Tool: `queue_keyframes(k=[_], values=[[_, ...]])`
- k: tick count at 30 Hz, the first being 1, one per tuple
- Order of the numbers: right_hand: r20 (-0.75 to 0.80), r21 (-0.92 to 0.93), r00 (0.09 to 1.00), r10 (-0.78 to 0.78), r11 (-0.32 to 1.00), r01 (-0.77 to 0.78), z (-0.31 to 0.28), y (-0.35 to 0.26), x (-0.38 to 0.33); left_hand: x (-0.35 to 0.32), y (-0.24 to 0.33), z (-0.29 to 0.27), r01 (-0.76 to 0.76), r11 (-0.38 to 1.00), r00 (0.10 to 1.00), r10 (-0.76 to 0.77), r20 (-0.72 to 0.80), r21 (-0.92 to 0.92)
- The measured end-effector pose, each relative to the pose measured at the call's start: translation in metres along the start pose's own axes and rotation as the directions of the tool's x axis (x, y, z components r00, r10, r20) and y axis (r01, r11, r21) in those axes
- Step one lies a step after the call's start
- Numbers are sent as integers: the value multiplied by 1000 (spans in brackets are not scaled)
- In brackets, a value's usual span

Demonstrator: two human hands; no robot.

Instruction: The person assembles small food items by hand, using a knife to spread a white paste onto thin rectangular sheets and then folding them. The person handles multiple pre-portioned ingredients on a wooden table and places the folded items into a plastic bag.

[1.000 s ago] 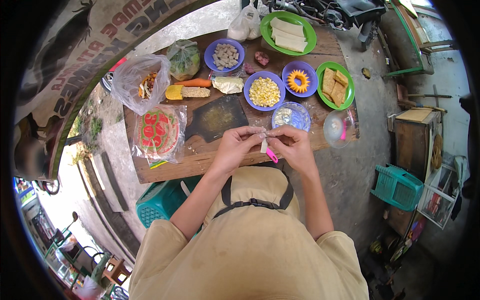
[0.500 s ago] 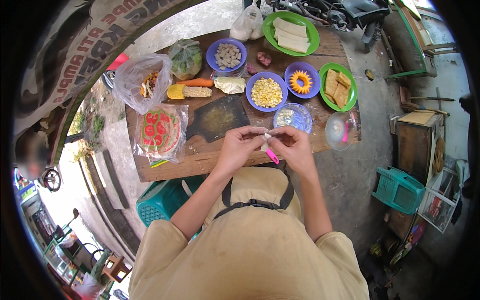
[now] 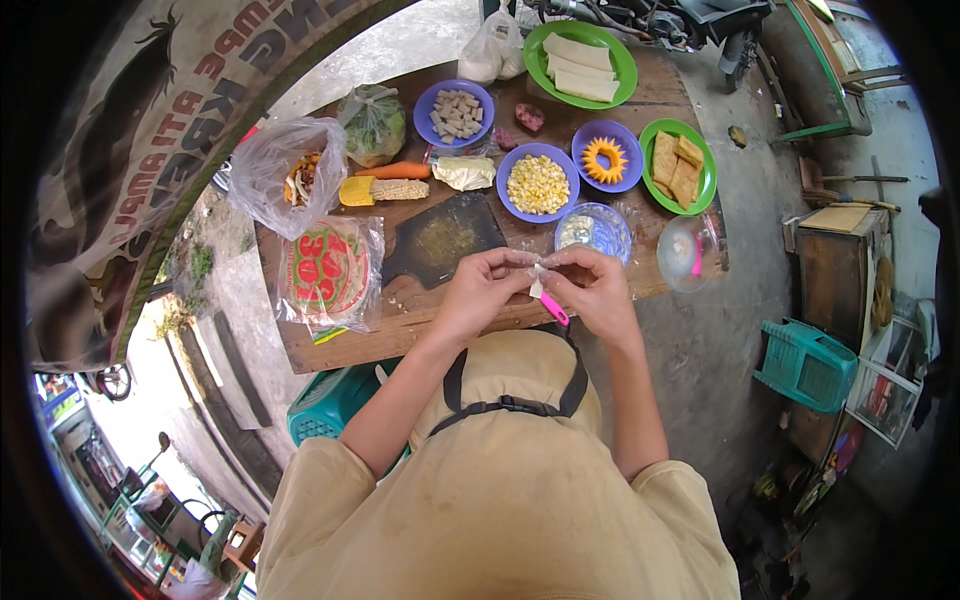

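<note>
Close together over the table's near edge, my left hand (image 3: 496, 284) and my right hand (image 3: 590, 288) pinch a small whitish piece (image 3: 537, 287) between their fingertips. Its kind is too small to make out. Pale residue coats my fingers. Just below the fingertips a pink handle (image 3: 555, 309) shows; what it belongs to is hidden, and I cannot tell whether a hand touches it. Beyond my right hand stands a blue-patterned bowl (image 3: 612, 236) with pale pieces inside. A dark cutting board (image 3: 448, 240) lies beyond my left hand.
On the wooden table (image 3: 420, 325) are a corn kernel bowl (image 3: 539, 186), a bowl of greyish cubes (image 3: 457, 114), an orange ring (image 3: 604, 160), green plates (image 3: 708, 180), a carrot (image 3: 396, 170), a part-stripped corn cob (image 3: 385, 191) and plastic bags (image 3: 290, 175). A motorbike (image 3: 690, 25) stands behind.
The view has shifted slightly, so the table sits a little more to the right. My fingers have moved only slightly and still hold the whitish piece.
</note>
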State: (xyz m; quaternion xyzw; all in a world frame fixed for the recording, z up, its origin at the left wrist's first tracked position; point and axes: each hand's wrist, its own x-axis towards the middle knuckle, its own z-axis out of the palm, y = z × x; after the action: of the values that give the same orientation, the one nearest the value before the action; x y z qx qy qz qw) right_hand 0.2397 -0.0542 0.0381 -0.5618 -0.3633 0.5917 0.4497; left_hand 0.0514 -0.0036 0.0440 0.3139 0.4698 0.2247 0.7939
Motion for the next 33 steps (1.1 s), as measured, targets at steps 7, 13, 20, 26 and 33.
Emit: queue_keyframes(k=[7, 13, 20, 26, 33], values=[[44, -129, 993, -114, 985, 118, -3, -12, -1, 0, 3, -5, 82, 993, 995, -76, 70, -85], [96, -142, 990, -102, 983, 115, -7, -18, -4, -3, -1, -1, 81, 987, 996, -77, 34, -137], [12, 65, 998, 69, 995, -70, -1, -12, -5, -2, -12, 6, -101, 987, 995, 98, -30, -129], [25, -7, 997, 72, 997, -72, 1, -13, 0, -4, -13, 12, -259, 966, 964, 257, -73, -17], [5, 260, 999, 37, 965, -37, 12, -15, 5, -12, -6, 15, -330, 940, 935, 339, -109, 86]])
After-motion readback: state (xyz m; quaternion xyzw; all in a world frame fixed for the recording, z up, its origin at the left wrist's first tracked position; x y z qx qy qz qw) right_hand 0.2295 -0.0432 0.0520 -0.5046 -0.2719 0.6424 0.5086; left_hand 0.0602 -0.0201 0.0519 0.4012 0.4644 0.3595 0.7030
